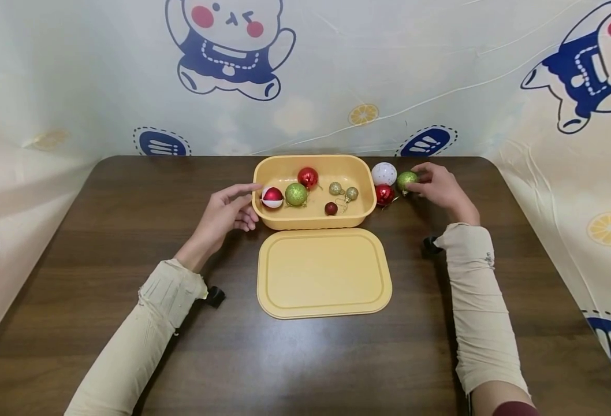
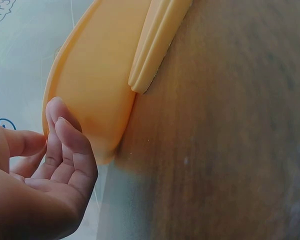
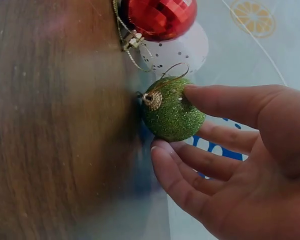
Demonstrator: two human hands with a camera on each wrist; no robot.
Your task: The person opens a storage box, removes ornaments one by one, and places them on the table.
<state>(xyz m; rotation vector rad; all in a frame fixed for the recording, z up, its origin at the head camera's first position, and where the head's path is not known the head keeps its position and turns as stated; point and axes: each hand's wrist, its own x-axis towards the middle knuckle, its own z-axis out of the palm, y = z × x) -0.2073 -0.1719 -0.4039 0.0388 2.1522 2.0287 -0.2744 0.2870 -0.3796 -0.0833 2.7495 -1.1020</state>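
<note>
My right hand (image 1: pixel 439 186) pinches a green glitter Christmas ball (image 3: pixel 172 112) between thumb and fingers, at the right of the yellow box (image 1: pixel 313 223). Beside that ball are a white speckled ball (image 1: pixel 384 173) and a shiny red ball (image 1: pixel 385 195). At the box's left end, my left hand (image 1: pixel 226 209) has its fingers loosely bent against the wall and rim. Inside the box lie a red-and-white ball (image 1: pixel 272 197), a green glitter ball (image 1: pixel 296 195), a red ball (image 1: pixel 308 178), two small gold balls (image 1: pixel 351 193) and a small dark red ball (image 1: pixel 331 208).
A flat yellow lid (image 1: pixel 324 273) lies on the brown wooden table (image 1: pixel 305 364), just in front of the box. Behind the table hangs a pale printed cloth (image 1: pixel 326 75) with cartoon figures. More of this cloth covers both sides.
</note>
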